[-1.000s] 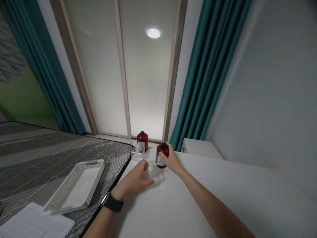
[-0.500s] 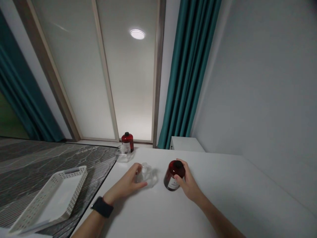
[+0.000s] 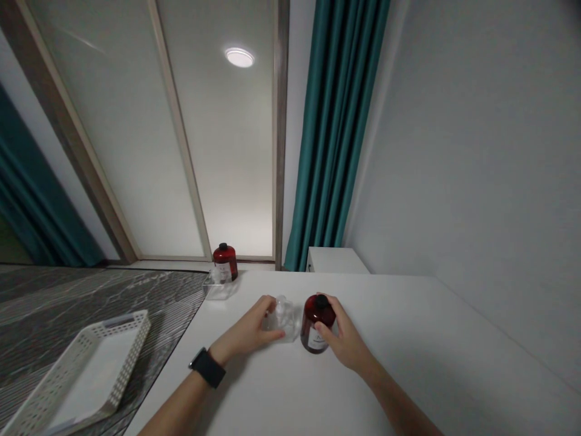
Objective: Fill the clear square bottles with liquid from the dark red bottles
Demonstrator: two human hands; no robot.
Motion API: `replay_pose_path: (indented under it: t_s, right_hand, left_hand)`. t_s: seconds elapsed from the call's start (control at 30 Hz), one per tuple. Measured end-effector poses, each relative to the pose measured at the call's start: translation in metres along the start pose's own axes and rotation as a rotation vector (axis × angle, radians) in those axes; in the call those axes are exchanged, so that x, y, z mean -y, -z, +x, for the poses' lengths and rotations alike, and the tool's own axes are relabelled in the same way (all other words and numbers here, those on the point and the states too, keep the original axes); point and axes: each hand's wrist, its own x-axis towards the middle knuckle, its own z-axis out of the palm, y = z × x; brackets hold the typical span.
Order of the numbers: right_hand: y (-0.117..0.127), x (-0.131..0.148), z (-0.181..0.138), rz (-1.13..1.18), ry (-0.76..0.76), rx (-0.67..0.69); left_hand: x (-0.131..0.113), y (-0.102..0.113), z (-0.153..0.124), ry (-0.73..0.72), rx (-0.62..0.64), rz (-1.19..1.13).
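Centrally, two bare hands at work over a white table (image 3: 290, 393). My right hand (image 3: 345, 342) clasps a dark red, black-capped bottle (image 3: 313, 315) bearing a white label; the thumb lies across the front and the fingers curl behind its right side. The bottle is upright or nearly so, though I cannot tell whether its base meets the tabletop. My left hand (image 3: 249, 330), with a dark wristwatch (image 3: 209, 367) on the wrist, reaches around the left side of a transparent container (image 3: 287, 315) with a rounded top, just left of the bottle. Its thumb and index finger are spread, one to the near side and one to the far; I cannot tell whether they pinch the clear wall. Farther off, at the table's far left corner, a second red bottle (image 3: 231, 257) stands just behind another transparent container (image 3: 216, 292). To the left, a white perforated basket (image 3: 95, 372) sits on grey patterned fabric (image 3: 154, 290). Background: frosted sliding door (image 3: 227, 151), teal curtain (image 3: 338, 133) and low white cabinet (image 3: 338, 259).
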Motion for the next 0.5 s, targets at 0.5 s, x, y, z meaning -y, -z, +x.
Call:
replay_pose_path:
  t_s: [0.5]
  right_hand:
    - [0.033, -0.052, 0.030, -0.060, -0.052, -0.244]
  left_hand:
    - [-0.005, -0.027, -0.008, -0.079, -0.088, -0.080]
